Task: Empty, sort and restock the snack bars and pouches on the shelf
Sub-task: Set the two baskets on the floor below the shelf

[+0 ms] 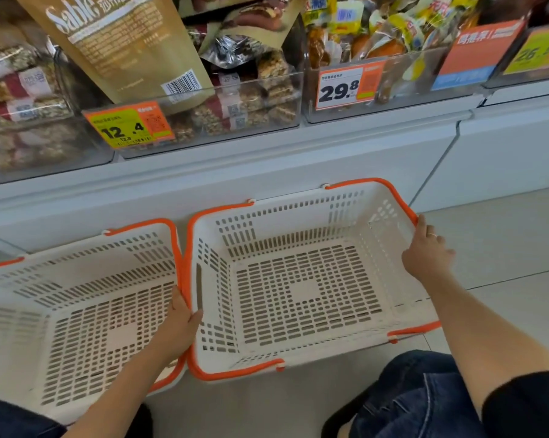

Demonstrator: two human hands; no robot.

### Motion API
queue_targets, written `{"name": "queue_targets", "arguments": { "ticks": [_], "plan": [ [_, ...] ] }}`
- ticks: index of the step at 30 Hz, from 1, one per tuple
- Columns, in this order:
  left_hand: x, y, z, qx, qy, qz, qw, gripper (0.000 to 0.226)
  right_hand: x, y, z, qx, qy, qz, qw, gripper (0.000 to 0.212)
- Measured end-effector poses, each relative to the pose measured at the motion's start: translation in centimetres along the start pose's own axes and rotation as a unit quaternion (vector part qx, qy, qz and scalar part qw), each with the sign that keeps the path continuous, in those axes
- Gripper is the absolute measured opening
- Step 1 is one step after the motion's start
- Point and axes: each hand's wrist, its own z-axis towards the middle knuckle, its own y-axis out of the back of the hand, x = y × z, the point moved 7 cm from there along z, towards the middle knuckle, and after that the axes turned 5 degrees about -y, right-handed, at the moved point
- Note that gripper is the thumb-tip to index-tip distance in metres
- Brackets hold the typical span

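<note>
Two white baskets with orange rims stand side by side on the floor below the shelf, both with nothing in them. My left hand grips the left rim of the right basket, thumb inside. My right hand holds that basket's right rim. The left basket touches it. Above, clear bins hold snack bars in red and clear wrappers, and a tall tan pouch stands in the middle bin. Yellow-wrapped packs fill the bin at the right.
Price tags reading 12.4 and 29.8 hang on the bin fronts. A white cabinet front runs under the bins. Pale floor tiles lie to the right. My knees in blue jeans are at the bottom.
</note>
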Motion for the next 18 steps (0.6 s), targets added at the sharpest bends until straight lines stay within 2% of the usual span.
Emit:
{"name": "queue_targets", "arguments": {
  "ticks": [3,5,6,8,10,12,14,16,18],
  "plan": [
    [-0.1,-0.4,0.4,0.002,0.029,0.004,1.0,0.076,3.1,0.4,-2.0,-0.045,0.032,-0.059,0.997,0.081],
    [-0.6,-0.7,0.3,0.0,0.035,0.006,0.999,0.074,7.4,-0.6,-4.2,-0.021,0.101,-0.079,0.992,0.074],
    [-0.9,-0.8,0.3,0.006,0.037,0.005,0.999,0.074,10.0,-1.5,-5.9,0.013,0.139,-0.04,0.989,0.069],
    [-1.4,-1.0,0.3,0.024,0.03,-0.008,0.999,0.076,15.7,-3.0,-10.4,0.121,0.193,0.141,0.964,0.058],
    [-2.4,-1.2,0.3,0.037,-0.005,-0.064,0.997,0.077,21.2,-3.9,-15.8,0.243,0.234,0.296,0.894,0.055],
    [-2.9,-0.8,0.1,0.033,-0.029,-0.134,0.99,0.07,25.1,-5.3,-21.1,0.327,0.246,0.366,0.836,0.054],
    [-2.5,-0.4,-0.2,0.034,-0.019,-0.146,0.989,0.062,26.8,-7.3,-25.2,0.365,0.232,0.39,0.813,0.054],
    [-2.0,-0.2,-0.4,0.038,-0.003,-0.143,0.989,0.06,26.9,-9.0,-27.4,0.352,0.218,0.399,0.818,0.057],
    [-1.5,-0.1,-0.3,0.044,0.023,-0.192,0.98,0.06,26.2,-9.8,-27.7,0.337,0.194,0.403,0.829,0.057]
  ]
}}
